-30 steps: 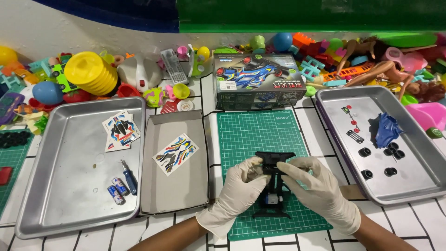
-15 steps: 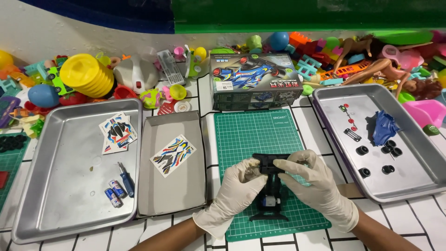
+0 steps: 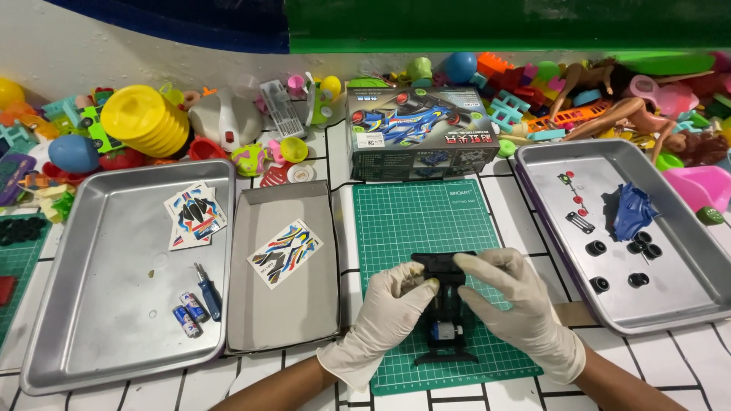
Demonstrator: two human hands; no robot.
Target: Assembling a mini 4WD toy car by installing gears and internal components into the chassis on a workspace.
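Note:
Both of my hands wear white gloves and grip a black toy car chassis (image 3: 445, 304) over a green cutting mat (image 3: 426, 228). My left hand (image 3: 392, 312) holds its left side, thumb against the front part. My right hand (image 3: 514, 304) covers the right side from above. A small blue and white motor shows in the chassis between my hands. The chassis rear end rests near the mat's front edge.
The right metal tray (image 3: 685, 304) holds several black wheels, a blue car body and small parts. The left tray (image 3: 99, 320) has a sticker sheet, a screwdriver and two batteries. A grey box lid (image 3: 282, 304) holds another sticker sheet. The kit box (image 3: 419, 133) and many toys line the back.
My hands have shifted slightly on the chassis, the right hand closing further over its top. The view has moved a little; the trays and box stay put.

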